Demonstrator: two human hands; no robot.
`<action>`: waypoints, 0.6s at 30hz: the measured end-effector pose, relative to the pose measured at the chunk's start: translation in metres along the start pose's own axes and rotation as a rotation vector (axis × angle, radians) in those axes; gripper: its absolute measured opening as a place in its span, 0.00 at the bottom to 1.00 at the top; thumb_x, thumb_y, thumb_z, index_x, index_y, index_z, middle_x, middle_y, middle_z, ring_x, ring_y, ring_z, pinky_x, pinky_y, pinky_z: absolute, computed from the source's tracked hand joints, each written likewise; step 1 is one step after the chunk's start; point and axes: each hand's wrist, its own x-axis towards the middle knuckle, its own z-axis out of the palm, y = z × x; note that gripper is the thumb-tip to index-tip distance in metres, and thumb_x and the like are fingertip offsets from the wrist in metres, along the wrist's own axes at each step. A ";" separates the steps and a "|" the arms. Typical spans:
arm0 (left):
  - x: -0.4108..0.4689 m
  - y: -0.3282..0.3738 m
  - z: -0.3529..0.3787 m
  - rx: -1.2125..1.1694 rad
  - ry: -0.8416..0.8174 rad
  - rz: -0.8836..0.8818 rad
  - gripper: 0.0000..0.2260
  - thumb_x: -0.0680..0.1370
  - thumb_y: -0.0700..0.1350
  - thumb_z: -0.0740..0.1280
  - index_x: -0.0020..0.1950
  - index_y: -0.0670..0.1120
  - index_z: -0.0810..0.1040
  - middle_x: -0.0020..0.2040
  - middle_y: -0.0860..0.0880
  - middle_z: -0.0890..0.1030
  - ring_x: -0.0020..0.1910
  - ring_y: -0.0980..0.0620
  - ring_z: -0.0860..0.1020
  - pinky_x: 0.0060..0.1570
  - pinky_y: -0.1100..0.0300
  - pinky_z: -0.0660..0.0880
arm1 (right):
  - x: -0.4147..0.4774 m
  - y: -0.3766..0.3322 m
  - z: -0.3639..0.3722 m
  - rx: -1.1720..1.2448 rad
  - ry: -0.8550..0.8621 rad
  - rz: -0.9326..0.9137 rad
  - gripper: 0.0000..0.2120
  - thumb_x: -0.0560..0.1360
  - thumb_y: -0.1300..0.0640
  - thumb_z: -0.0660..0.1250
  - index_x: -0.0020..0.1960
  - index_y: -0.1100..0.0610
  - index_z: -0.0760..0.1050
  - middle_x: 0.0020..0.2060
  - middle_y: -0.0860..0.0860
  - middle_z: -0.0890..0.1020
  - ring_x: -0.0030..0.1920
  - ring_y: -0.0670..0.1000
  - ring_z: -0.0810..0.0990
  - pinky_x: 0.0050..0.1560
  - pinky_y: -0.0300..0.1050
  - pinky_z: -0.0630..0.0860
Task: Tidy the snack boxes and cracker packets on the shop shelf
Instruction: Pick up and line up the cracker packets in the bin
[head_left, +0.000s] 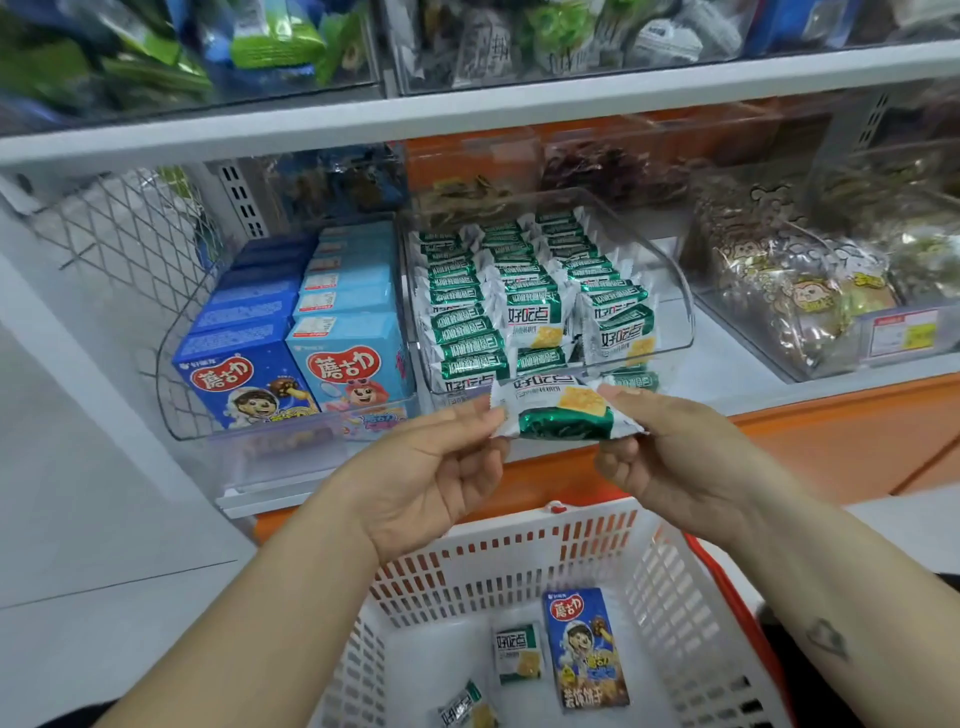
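Observation:
A green-and-white cracker packet (563, 413) is held flat in front of the shelf edge. My left hand (441, 467) pinches its left end and my right hand (670, 452) pinches its right end. Behind it a clear bin (680, 312) holds several rows of the same packets. To its left, a clear bin (171, 364) holds dark blue snack boxes (244, 374) beside light blue ones (348, 358). Below, a white basket (519, 551) holds a dark blue snack box (587, 649) and two cracker packets (517, 652).
A clear bin of bagged snacks (810, 296) stands to the right on the same shelf. The shelf above (467, 111) carries bins of green and grey packets. An orange ledge (831, 441) runs under the shelf. White wire mesh (124, 228) closes the shelf's left end.

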 end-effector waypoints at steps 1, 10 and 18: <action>0.000 0.000 0.000 -0.024 0.007 -0.023 0.10 0.64 0.36 0.67 0.45 0.41 0.76 0.29 0.46 0.77 0.25 0.56 0.77 0.23 0.68 0.75 | 0.000 0.000 -0.002 0.041 -0.006 0.042 0.06 0.77 0.60 0.64 0.52 0.63 0.74 0.43 0.58 0.70 0.20 0.43 0.67 0.24 0.36 0.74; 0.005 -0.010 -0.001 -0.058 0.044 -0.125 0.12 0.64 0.37 0.70 0.46 0.37 0.78 0.32 0.44 0.78 0.26 0.55 0.77 0.24 0.67 0.76 | -0.005 -0.001 -0.015 0.098 0.009 0.134 0.10 0.76 0.60 0.65 0.55 0.62 0.72 0.29 0.52 0.71 0.20 0.43 0.71 0.25 0.37 0.76; 0.005 -0.013 -0.008 0.416 0.142 0.168 0.05 0.73 0.38 0.68 0.47 0.45 0.77 0.29 0.52 0.75 0.25 0.59 0.72 0.25 0.69 0.69 | -0.012 -0.004 -0.019 -0.740 0.091 -0.426 0.09 0.76 0.55 0.66 0.38 0.53 0.73 0.25 0.52 0.67 0.30 0.52 0.65 0.35 0.46 0.67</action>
